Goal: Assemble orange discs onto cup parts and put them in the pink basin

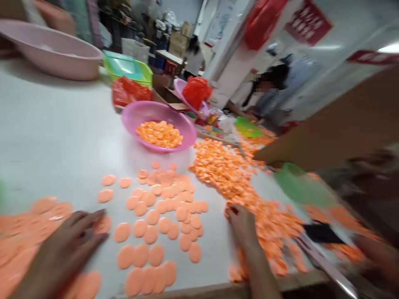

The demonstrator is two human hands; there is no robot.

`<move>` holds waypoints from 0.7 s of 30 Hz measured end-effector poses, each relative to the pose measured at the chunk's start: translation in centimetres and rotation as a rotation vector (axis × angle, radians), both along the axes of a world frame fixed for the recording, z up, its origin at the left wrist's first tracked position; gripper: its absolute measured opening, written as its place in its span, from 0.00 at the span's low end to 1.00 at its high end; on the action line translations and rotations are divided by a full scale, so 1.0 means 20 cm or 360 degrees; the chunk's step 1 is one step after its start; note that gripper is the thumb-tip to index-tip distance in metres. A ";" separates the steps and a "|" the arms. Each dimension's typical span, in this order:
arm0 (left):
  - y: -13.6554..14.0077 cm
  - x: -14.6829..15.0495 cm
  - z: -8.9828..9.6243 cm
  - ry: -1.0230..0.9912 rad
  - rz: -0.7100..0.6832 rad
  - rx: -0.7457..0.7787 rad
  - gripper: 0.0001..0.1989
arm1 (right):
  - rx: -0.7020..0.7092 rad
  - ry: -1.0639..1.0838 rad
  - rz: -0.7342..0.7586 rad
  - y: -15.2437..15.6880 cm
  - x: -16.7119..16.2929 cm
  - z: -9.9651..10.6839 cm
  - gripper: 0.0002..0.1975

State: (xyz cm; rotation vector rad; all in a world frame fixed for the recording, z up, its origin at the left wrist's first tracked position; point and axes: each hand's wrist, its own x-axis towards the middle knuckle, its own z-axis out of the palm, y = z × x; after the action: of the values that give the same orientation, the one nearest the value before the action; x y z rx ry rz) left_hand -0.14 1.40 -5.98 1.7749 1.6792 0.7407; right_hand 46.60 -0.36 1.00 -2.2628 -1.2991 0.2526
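My left hand is at the lower left, thumb and index finger closed around the edges of a flat orange disc with a raised pattern. Beneath and beside that hand spreads a heap of similar discs. My right hand pinches a small orange piece at the near edge of a long pile of small orange pieces. Between my hands, rows and overlapping groups of orange discs lie flat on the white table.
A pink bowl of orange pieces stands behind the discs. Farther left is a large pale pink basin. Red plastic bags and a cardboard box sit behind. At right are scissors, a green tray, a cardboard panel and another person's hand.
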 end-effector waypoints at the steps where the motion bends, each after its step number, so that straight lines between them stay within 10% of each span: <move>1: -0.02 0.00 0.04 0.0044 0.0010 -0.0011 0.20 | 0.0000 0.0153 -0.0042 0.03 -0.05 0.01 0.09; 8: -0.01 0.00 0.17 0.0041 -0.0009 -0.0152 0.11 | -0.0274 0.1254 0.0857 0.24 -0.95 0.10 0.05; 12: -0.02 0.02 0.18 -0.0010 -0.0007 -0.0150 0.10 | -0.0574 0.1248 0.1168 0.33 -1.41 0.01 0.03; 21: 0.01 0.00 0.21 -0.0164 -0.0086 -0.0204 0.10 | -0.0633 0.0700 0.1328 0.36 -1.59 -0.06 0.10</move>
State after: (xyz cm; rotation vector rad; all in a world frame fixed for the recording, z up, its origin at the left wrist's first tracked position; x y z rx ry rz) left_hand -0.20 1.53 -1.73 1.6591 1.5691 0.6736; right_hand 14.77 6.80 -0.12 -1.6442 -1.9730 1.3094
